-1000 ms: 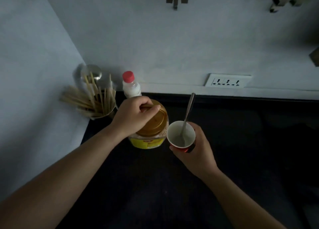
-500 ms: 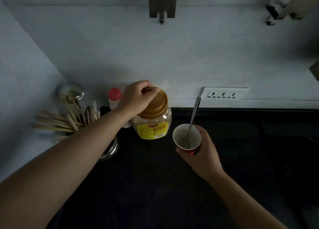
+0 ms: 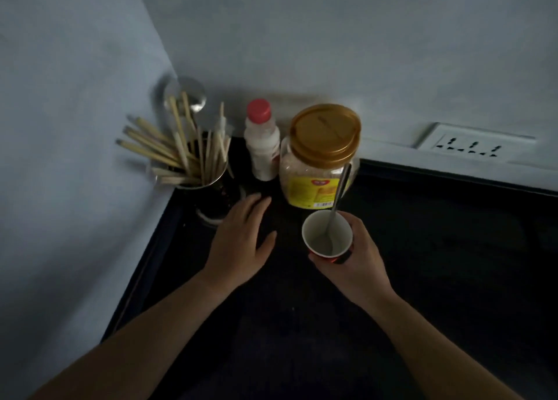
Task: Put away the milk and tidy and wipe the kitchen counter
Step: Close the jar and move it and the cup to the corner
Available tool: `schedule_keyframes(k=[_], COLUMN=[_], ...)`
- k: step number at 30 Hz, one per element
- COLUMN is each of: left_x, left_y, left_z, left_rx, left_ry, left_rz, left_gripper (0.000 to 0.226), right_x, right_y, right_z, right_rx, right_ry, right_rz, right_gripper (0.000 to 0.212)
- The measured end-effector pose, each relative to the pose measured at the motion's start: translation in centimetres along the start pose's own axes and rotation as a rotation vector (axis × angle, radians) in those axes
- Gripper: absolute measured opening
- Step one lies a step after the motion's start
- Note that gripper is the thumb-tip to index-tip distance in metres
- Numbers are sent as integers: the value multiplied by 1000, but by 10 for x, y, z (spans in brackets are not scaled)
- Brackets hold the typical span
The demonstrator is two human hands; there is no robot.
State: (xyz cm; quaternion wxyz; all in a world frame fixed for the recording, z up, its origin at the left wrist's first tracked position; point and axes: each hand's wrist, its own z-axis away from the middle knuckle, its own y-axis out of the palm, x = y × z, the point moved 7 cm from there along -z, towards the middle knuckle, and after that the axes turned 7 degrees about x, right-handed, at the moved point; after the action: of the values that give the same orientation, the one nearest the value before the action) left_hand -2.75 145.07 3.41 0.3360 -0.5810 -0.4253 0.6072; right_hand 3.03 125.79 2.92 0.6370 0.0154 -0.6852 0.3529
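Note:
A clear jar with a gold lid and yellow label (image 3: 320, 155) stands on the black counter (image 3: 437, 248) against the back wall. Left of it is a small white bottle with a red cap (image 3: 262, 141). My left hand (image 3: 241, 239) hovers flat and open over the counter in front of the bottle, holding nothing. My right hand (image 3: 357, 260) grips a red paper cup (image 3: 327, 233) with a white inside. A metal spoon (image 3: 338, 200) leans in the cup, its handle crossing the jar's label.
A metal holder of wooden chopsticks (image 3: 193, 161) with a steel ladle (image 3: 188, 93) sits in the back left corner. A white socket strip (image 3: 474, 143) is on the back wall at right. A pale side wall borders the counter's left edge.
My left hand has let go of the jar's lid and drawn back toward me. The jar now stands at the back next to the white bottle. The cup stays in my right hand.

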Motion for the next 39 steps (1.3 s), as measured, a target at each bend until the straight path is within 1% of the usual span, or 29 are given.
schedule_keyframes(k=[4, 8, 14, 20, 22, 24, 25, 27, 29, 30, 33, 39], left_x=[47, 83, 94, 97, 97, 97, 96, 96, 96, 97, 98, 100], left_y=[43, 62, 65, 65, 64, 64, 63, 63, 63, 63, 64, 66], left_z=[48, 70, 70, 68, 68, 67, 67, 67, 68, 68, 68, 68], left_rx=[98, 134, 118, 121, 125, 127, 126, 125, 124, 126, 133, 126], left_ry=[-101, -161, -174, -197, -200, -203, -203, -204, -208, -210, -209, -207], left_rz=[-45, -113, -58, -34, -38, -36, -29, -17, -11, -10, -19, -25], left_gripper=[52, 52, 49, 49, 49, 49, 48, 48, 48, 48, 48, 48], right_x=[3, 5, 5, 0, 5, 12, 15, 23, 30, 33, 33, 26], right_y=[42, 78, 101, 99, 93, 86, 84, 79, 73, 70, 64, 54], right_z=[-16, -41, -63, -53, -52, -56, -59, -69, -78, -81, -84, -67], right_rx=[81, 90, -6, -15, -14, -15, -17, -35, -85, -116, -165, -179], right_ry=[-28, -33, 7, 58, 54, 68, 76, 82, 76, 66, 74, 100], right_rz=[-11, 13, 41, 44, 64, 48, 18, -36, -36, -22, -1, -28], right_gripper=[69, 69, 73, 85, 86, 78, 69, 45, 19, 11, 4, 9])
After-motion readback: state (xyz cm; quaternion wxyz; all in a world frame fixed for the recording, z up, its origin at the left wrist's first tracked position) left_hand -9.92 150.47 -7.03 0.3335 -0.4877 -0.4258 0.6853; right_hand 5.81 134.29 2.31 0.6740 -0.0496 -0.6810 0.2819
